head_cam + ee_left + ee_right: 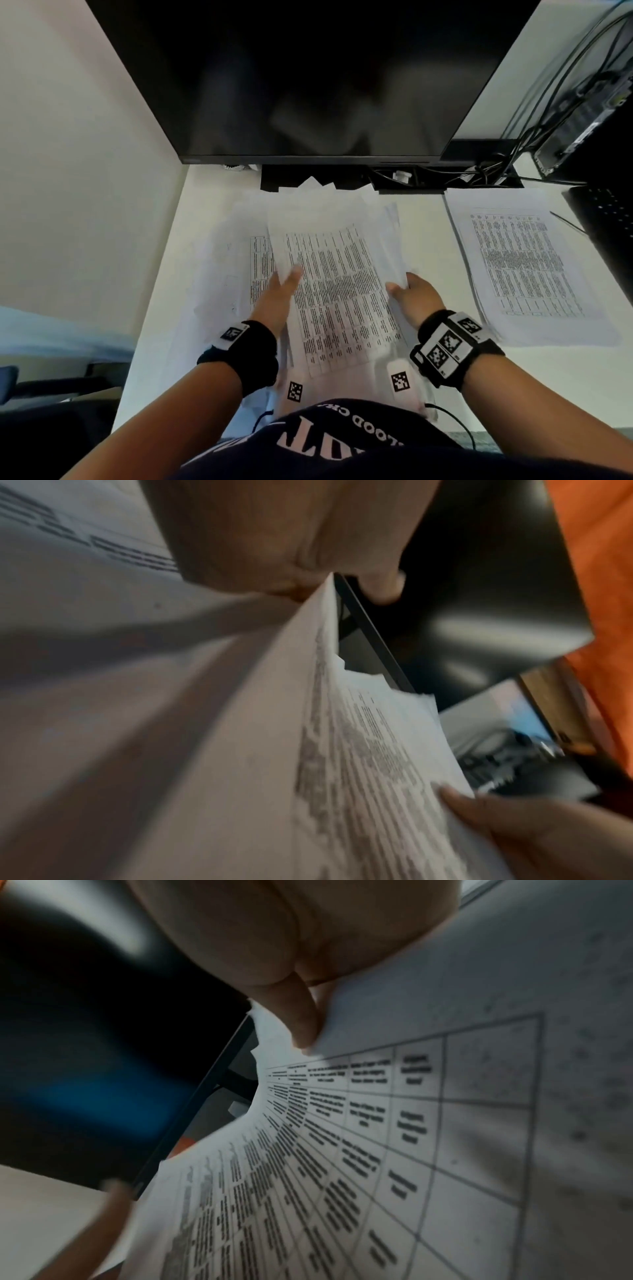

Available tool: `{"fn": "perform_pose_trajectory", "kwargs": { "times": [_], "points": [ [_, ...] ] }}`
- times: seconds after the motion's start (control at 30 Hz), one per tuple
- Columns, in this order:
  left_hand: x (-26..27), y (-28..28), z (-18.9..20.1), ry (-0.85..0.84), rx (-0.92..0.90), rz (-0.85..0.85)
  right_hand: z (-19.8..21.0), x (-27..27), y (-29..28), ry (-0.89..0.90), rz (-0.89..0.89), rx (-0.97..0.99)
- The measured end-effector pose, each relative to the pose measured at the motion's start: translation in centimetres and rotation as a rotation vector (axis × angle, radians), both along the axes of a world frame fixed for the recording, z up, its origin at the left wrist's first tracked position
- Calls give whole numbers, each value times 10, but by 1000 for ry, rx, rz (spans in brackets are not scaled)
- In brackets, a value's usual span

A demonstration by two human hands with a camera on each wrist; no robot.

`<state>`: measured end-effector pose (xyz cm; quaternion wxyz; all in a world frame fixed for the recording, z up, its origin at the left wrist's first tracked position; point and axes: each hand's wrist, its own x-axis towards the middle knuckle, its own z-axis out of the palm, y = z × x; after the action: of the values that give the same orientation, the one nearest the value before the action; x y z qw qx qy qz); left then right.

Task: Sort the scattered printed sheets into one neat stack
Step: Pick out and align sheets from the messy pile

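From the head view, I hold a sheaf of printed sheets [337, 284] between both hands over the middle of the desk [555, 370], in front of the dark monitor [308, 78]. My left hand [279, 294] grips its left edge, thumb on top; my right hand [416, 294] pinches the right edge. More loose sheets [226, 267] lie fanned under and to the left of it, and a tidier stack [524, 267] sits toward the desk's right edge, well apart.

The left wrist view is blurred, but shows the paper's edge [308, 723] running into my closed grip, with my right thumb on the far margin.

The right wrist view shows my thumb [301, 1020] pressed onto the table-printed page [377, 1150], fingers hidden beneath.

I judge I am mid-gathering: the sheaf's far corners are ragged, so next I should square it, then collect the leftovers and join everything to the right-hand stack without creasing.
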<state>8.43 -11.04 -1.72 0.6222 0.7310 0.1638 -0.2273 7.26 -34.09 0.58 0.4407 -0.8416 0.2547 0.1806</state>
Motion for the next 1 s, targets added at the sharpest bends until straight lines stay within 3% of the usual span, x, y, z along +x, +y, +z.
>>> {"fn": "perform_pose_trajectory", "kwargs": {
  "times": [0.07, 0.17, 0.43, 0.53, 0.7, 0.9, 1.0],
  "points": [
    [1, 2, -5, -42, 120, -126, 2, -2, 1, -16, -4, 2],
    [7, 12, 10, -66, 89, -117, 19, -3, -1, -108, -83, 49],
    [37, 13, 136, -533, -52, -53, 100, 17, -1, -672, -119, 318],
    [39, 10, 156, -662, -25, -60, 111, 13, 5, -831, -60, 311],
    [36, 6, 153, -662, 57, -103, 101, 9, 17, -756, -64, 269],
    [34, 1, 142, -620, 26, 61, 100, 18, 21, -716, -122, 211],
    [31, -7, 148, -632, -18, 83, 109, 19, 27, -780, -139, 222]
  ]
}}
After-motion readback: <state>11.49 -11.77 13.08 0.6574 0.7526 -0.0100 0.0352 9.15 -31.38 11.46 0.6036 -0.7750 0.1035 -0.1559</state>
